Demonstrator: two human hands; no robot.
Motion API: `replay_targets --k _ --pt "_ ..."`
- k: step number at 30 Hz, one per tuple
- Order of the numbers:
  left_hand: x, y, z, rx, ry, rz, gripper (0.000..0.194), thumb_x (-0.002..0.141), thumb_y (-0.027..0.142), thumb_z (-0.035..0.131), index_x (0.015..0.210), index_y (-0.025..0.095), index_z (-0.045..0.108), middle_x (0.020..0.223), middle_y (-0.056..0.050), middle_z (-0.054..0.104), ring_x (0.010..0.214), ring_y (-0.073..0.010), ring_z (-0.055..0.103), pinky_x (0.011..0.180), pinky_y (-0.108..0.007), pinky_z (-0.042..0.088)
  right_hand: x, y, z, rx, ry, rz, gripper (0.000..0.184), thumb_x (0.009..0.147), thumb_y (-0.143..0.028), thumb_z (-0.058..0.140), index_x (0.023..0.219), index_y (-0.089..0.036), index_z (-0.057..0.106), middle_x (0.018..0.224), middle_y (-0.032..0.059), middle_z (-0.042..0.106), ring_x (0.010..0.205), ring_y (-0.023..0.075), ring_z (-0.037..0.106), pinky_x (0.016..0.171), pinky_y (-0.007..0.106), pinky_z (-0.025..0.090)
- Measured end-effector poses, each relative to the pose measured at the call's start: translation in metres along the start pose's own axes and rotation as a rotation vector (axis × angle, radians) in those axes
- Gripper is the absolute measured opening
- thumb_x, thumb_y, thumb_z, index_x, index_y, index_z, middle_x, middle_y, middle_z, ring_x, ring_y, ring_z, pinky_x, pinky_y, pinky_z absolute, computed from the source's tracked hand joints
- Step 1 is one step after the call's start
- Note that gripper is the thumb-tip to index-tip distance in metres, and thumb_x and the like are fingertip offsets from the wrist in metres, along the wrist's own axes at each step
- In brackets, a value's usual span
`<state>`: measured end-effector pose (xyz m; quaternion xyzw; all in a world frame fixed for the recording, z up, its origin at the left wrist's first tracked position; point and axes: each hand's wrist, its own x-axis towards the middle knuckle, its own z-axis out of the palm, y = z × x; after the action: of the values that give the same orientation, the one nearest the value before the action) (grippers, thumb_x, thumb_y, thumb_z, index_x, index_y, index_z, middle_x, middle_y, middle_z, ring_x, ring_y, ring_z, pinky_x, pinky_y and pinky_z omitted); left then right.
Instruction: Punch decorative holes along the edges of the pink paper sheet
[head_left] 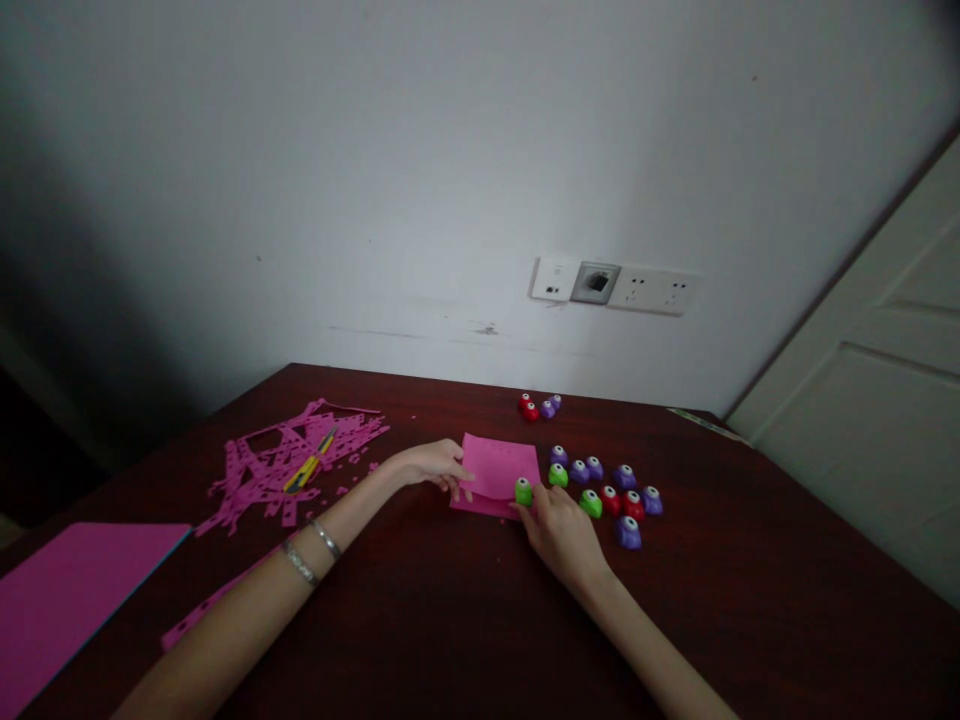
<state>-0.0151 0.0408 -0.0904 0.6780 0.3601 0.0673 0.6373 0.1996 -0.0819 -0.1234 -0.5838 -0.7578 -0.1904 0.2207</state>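
The person's left hand [439, 466] is pinching the left edge of a small pink paper [499, 462], with its fingers clamped on it. The paper is lying near the middle of the dark red table [420, 620], and it is showing two layers along the side near the person. The right hand [564, 528] is holding a little green punch [523, 492] at the paper's near right corner, with its fingers pressing together on it. Just to the right, a bunch of purple, green and red punches [628, 533] is sitting on the table. Two red and two purple ones [548, 409] are standing behind the paper. Over on the left, a yellow cutter [302, 474] is resting on a messy pile of pink scraps [251, 472], and a big pink sheet [82, 590] is lying at the near left.
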Motion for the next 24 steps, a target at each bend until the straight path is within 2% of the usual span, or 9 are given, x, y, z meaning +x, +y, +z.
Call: replay_targets --k 7,12,14,15,17,18,19,20,24 --pt "0.004 -0.008 -0.002 0.063 -0.013 -0.035 0.02 0.066 0.032 0.067 0.07 0.014 0.061 0.062 -0.006 0.067 0.047 -0.0096 0.057 0.04 -0.017 0.032 0.0 -0.005 0.002 0.004 -0.072 -0.025 0.019 0.087 -0.033 0.048 0.077 -0.017 0.05 0.068 0.0071 0.059 0.067 0.0208 0.055 0.059 0.029 0.039" --pt "0.001 -0.003 0.001 0.302 0.004 -0.098 0.028 0.07 0.042 0.061 0.066 0.015 0.057 0.049 -0.003 0.061 0.036 -0.0089 0.046 0.038 -0.019 0.028 -0.001 -0.001 0.003 0.025 -0.111 0.01 0.023 0.085 -0.038 0.051 0.077 -0.017 0.051 0.07 0.0062 0.06 0.069 0.0209 0.056 0.06 0.029 0.04" --pt "-0.001 0.0 0.002 0.47 0.109 -0.106 0.034 0.072 0.048 0.059 0.061 0.016 0.055 0.042 -0.003 0.055 0.037 -0.012 0.047 0.042 -0.023 0.032 -0.002 0.001 0.003 0.047 -0.119 0.024 0.026 0.083 -0.043 0.052 0.077 -0.017 0.052 0.07 0.0058 0.059 0.069 0.0208 0.056 0.06 0.029 0.041" --pt "-0.001 0.001 0.003 0.549 0.223 -0.079 0.034 0.071 0.049 0.059 0.061 0.016 0.055 0.043 -0.003 0.054 0.041 -0.0147 0.05 0.046 -0.025 0.035 -0.003 0.003 0.003 0.063 -0.13 0.04 0.029 0.082 -0.045 0.052 0.077 -0.017 0.052 0.07 0.0057 0.059 0.069 0.0209 0.056 0.059 0.029 0.041" --pt "-0.003 0.005 0.005 0.672 0.506 0.042 0.031 0.068 0.046 0.064 0.07 0.016 0.056 0.055 -0.007 0.059 0.058 -0.0216 0.059 0.057 -0.029 0.04 -0.003 0.007 0.001 0.112 -0.164 0.08 0.033 0.08 -0.05 0.054 0.074 -0.017 0.051 0.07 0.0055 0.058 0.068 0.0208 0.057 0.058 0.029 0.041" --pt "-0.003 0.007 0.007 0.722 0.615 0.122 0.03 0.066 0.043 0.066 0.076 0.016 0.057 0.066 -0.01 0.063 0.07 -0.025 0.06 0.065 -0.032 0.042 -0.002 0.009 0.001 0.147 -0.18 0.099 0.034 0.078 -0.051 0.055 0.073 -0.018 0.051 0.07 0.0053 0.058 0.067 0.0206 0.057 0.058 0.029 0.042" --pt "-0.002 0.008 0.009 0.77 0.667 0.198 0.032 0.066 0.042 0.067 0.082 0.015 0.058 0.079 -0.013 0.064 0.082 -0.0278 0.06 0.073 -0.034 0.041 -0.002 0.011 0.0 0.189 -0.194 0.115 0.034 0.078 -0.051 0.056 0.073 -0.018 0.051 0.07 0.0051 0.058 0.067 0.0201 0.057 0.058 0.028 0.042" --pt "-0.001 0.009 0.011 0.812 0.654 0.266 0.034 0.068 0.042 0.066 0.087 0.015 0.059 0.092 -0.016 0.064 0.093 -0.0299 0.057 0.08 -0.036 0.039 -0.002 0.014 -0.001 0.235 -0.204 0.129 0.032 0.077 -0.049 0.058 0.074 -0.017 0.052 0.071 0.0047 0.058 0.066 0.0195 0.057 0.058 0.028 0.042" --pt "0.007 0.002 0.02 0.876 0.387 0.407 0.047 0.075 0.047 0.058 0.109 0.015 0.057 0.127 -0.017 0.049 0.124 -0.031 0.036 0.101 -0.038 0.024 0.0 0.021 -0.002 0.411 -0.198 0.155 0.026 0.076 -0.039 0.063 0.088 -0.016 0.058 0.077 0.0048 0.06 0.07 0.0186 0.057 0.064 0.028 0.044"
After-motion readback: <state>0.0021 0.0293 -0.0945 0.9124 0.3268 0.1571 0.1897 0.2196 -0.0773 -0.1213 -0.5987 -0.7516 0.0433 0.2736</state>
